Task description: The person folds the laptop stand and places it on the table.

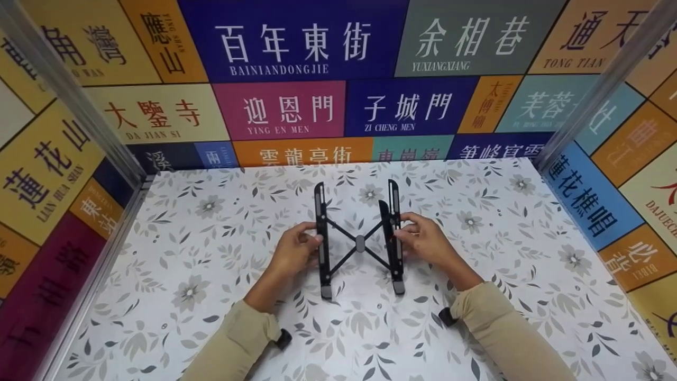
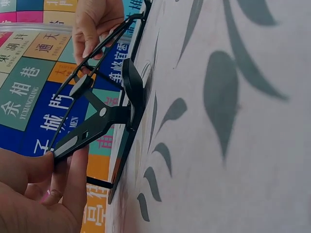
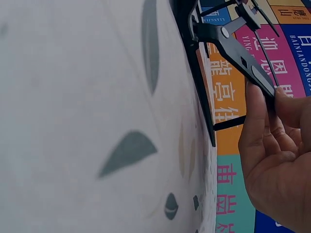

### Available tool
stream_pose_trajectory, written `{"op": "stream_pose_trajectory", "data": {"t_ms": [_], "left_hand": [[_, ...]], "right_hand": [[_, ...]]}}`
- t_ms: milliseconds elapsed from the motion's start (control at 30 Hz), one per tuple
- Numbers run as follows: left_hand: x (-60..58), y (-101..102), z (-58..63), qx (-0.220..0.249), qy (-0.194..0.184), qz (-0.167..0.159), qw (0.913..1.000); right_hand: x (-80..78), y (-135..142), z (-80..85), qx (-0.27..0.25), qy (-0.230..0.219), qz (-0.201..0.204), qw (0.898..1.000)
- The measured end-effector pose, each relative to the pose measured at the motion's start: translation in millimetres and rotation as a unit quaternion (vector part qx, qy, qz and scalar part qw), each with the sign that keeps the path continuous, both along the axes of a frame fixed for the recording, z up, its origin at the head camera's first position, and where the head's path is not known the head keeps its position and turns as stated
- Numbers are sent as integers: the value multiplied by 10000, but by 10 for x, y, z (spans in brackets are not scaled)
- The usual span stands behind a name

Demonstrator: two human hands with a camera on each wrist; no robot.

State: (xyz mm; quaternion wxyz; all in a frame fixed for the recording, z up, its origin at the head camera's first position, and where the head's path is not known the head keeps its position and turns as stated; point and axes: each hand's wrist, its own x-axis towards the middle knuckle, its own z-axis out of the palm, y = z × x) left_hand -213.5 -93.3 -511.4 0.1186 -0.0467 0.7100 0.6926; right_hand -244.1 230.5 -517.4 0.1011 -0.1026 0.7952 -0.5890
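Note:
A black folding laptop stand (image 1: 360, 243) stands on the table, its crossed bars spread in an X between two long side rails. My left hand (image 1: 297, 247) pinches the left rail between thumb and fingers. On the other side my right hand (image 1: 423, 239) grips the right rail the same way. In the left wrist view, the thumb and fingers of the left hand (image 2: 43, 189) hold the raised end of a side arm, with the base bar low along the tabletop. The right wrist view shows the right hand (image 3: 277, 141) pinching the opposite arm (image 3: 243, 58).
White tabletop (image 1: 211, 317) with a grey leaf and flower print lies under the stand. Behind it rises a wall of coloured panels (image 1: 285, 108) with lettering. Metal frame posts (image 1: 597, 84) stand at the table's back corners.

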Motion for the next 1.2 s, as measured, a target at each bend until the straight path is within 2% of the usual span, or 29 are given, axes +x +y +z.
{"op": "stream_pose_trajectory", "data": {"t_ms": [300, 667, 900, 1033, 1200], "left_hand": [[9, 37, 6, 134, 13, -42, 9999], [2, 81, 4, -252, 274, -48, 9993], [20, 97, 30, -603, 718, -120, 9955], [22, 121, 26, -544, 703, -96, 9960], [16, 170, 27, -357, 486, -56, 9982]], "right_hand": [[7, -7, 22, 183, -17, -51, 9998], [-18, -35, 38, 403, 159, -104, 9990], [6, -69, 62, 334, 17, -110, 9994], [13, -80, 72, 372, -51, -130, 9992], [5, -87, 71, 488, -82, -151, 9987]]}}
